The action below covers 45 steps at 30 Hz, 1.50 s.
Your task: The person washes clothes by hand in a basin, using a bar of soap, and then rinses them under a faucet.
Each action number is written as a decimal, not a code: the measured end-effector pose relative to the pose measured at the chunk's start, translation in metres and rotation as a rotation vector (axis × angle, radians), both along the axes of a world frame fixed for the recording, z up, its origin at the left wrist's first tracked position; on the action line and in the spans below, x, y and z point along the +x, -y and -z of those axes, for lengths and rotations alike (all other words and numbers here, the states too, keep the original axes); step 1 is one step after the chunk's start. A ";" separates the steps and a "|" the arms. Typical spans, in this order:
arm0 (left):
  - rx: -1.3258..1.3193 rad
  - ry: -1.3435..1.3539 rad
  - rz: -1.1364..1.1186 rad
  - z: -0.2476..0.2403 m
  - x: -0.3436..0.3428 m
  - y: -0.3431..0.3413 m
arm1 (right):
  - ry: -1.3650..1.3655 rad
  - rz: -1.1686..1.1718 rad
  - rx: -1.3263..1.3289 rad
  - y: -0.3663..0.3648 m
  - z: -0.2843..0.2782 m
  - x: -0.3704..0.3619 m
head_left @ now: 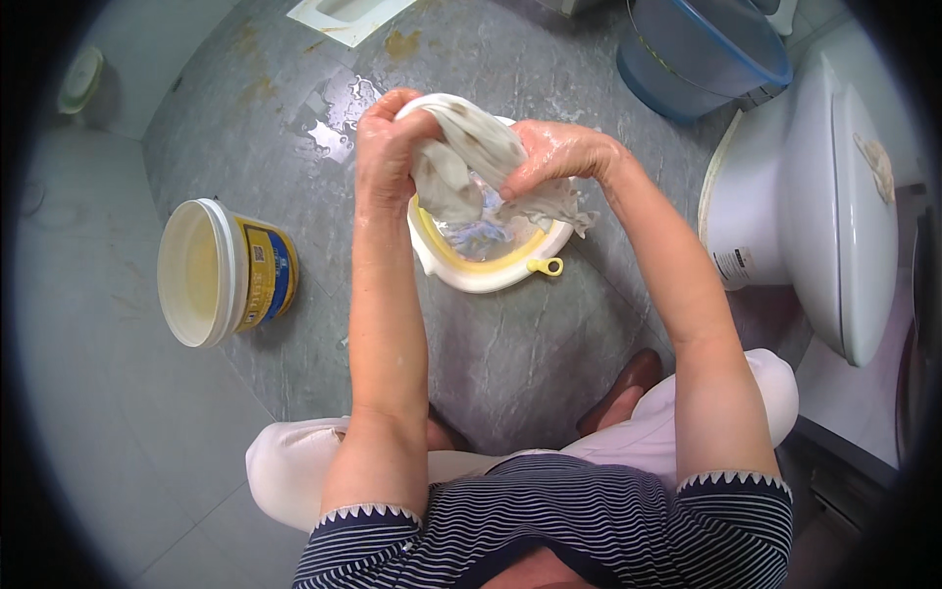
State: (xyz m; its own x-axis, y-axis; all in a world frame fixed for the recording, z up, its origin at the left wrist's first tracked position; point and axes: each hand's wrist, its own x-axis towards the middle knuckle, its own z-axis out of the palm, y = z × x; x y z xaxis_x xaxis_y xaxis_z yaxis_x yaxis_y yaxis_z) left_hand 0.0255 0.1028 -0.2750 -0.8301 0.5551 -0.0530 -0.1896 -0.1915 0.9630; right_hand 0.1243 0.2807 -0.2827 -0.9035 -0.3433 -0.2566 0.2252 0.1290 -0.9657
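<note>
A wet, greyish-white cloth [461, 133] with dark stains is stretched between my two hands above a round basin. My left hand [391, 147] is closed around its left end, fingers curled over the top. My right hand [559, 155] grips the other side, its thumb pressed on the fabric, and a loose frayed end hangs below it. Under the cloth stands the white and yellow basin [483, 280], with a small yellow loop handle [546, 266] at its near right edge. Bluish cloth [478, 234] lies in the basin's water, partly hidden by the cloth and my hands.
On the left a yellow and white bucket [228, 275] lies tilted toward the wall. A blue bucket [692, 59] stands at the far right, beside a white toilet [785, 187]. Puddles wet the grey tile floor [339, 133]. A white floor fixture [351, 18] is at the back.
</note>
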 end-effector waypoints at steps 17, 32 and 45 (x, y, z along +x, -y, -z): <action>0.503 0.831 0.176 0.136 0.011 -0.002 | -0.421 0.594 0.569 0.081 0.072 -0.018; 0.285 0.661 0.101 0.096 0.058 -0.035 | -0.122 0.808 0.357 0.008 0.109 -0.015; -0.181 0.115 0.287 0.035 0.028 -0.018 | -0.003 0.405 -0.230 -0.007 0.013 -0.016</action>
State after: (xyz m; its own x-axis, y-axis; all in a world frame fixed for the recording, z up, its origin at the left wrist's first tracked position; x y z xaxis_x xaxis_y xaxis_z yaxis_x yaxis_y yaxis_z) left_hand 0.0532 0.1206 -0.3097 -0.6248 0.7378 -0.2556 -0.3198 0.0569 0.9458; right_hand 0.1078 0.2877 -0.2952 -0.9772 -0.0098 -0.2123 0.2103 -0.1862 -0.9597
